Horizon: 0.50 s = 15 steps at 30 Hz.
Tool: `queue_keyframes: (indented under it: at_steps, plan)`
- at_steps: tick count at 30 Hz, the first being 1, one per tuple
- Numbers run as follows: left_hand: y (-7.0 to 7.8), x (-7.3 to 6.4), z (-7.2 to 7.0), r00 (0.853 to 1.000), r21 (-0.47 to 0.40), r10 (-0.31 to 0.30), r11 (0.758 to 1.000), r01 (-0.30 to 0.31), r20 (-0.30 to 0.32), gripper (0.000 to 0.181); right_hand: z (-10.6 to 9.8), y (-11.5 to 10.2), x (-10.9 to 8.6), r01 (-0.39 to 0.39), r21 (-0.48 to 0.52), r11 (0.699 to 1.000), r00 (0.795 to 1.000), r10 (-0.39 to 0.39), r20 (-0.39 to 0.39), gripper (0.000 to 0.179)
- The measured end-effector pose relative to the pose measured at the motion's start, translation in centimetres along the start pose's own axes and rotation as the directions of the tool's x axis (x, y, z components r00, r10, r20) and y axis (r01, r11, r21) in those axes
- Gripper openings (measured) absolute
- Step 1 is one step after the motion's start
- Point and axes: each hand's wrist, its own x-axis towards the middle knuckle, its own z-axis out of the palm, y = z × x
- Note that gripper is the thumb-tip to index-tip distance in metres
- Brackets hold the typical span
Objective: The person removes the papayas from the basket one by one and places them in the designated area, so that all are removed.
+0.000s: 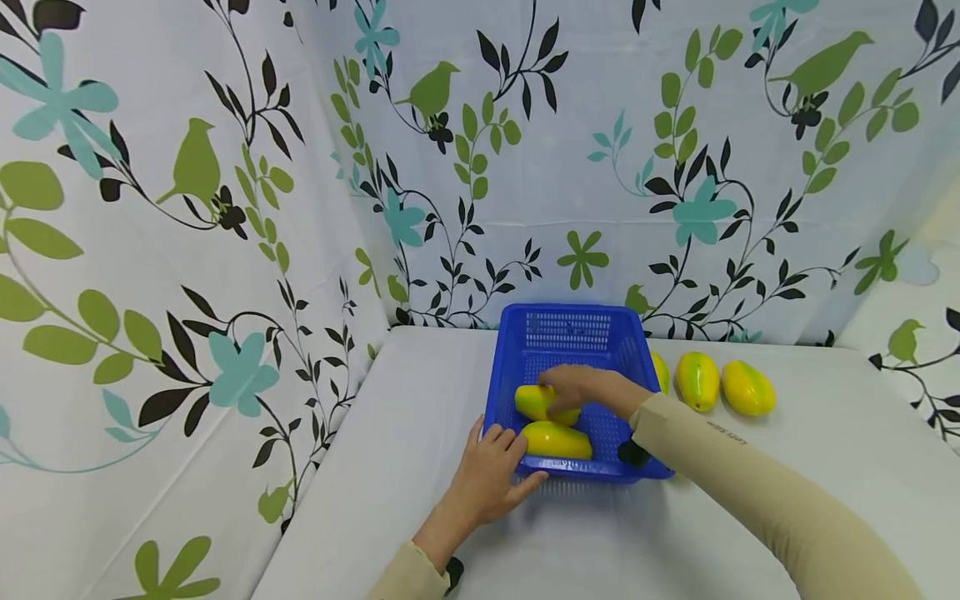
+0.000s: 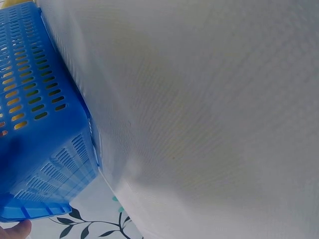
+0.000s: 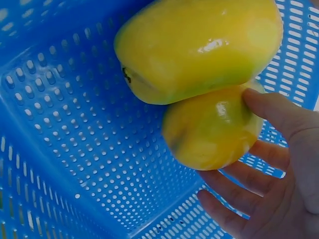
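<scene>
A blue plastic basket [image 1: 573,476] with slotted walls stands on the white table. Inside it lie two yellow papayas with green patches, the front papaya [image 1: 557,440] close to the near wall. My right hand [image 1: 592,388] reaches in over the right side and holds the rear papaya [image 1: 531,402]. In the right wrist view, its thumb lies on top of that papaya [image 3: 212,132] and its fingers lie along the side; the other papaya [image 3: 199,47] touches it. At the near left corner my left hand [image 1: 487,471] grips the basket's rim. Only a fingertip of it shows in the left wrist view.
To the right of the basket, two more papayas lie on the table, one papaya [image 1: 698,382] beside another papaya [image 1: 748,388]. Another yellow papaya [image 1: 660,371] is partly hidden by the basket's right wall. A patterned curtain [image 1: 570,167] hangs behind and at the left.
</scene>
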Motion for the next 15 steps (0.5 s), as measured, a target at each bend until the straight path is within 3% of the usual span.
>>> queue_keyframes:
  at_steps: [15]
  plan:
    - [0.2,0.3,-0.1,1.000,-0.006,-0.014,1.000,0.015,0.027,0.050,-2.2,0.8,-3.2,0.040,-0.047,0.998,0.996,-0.043,-0.074,0.054]
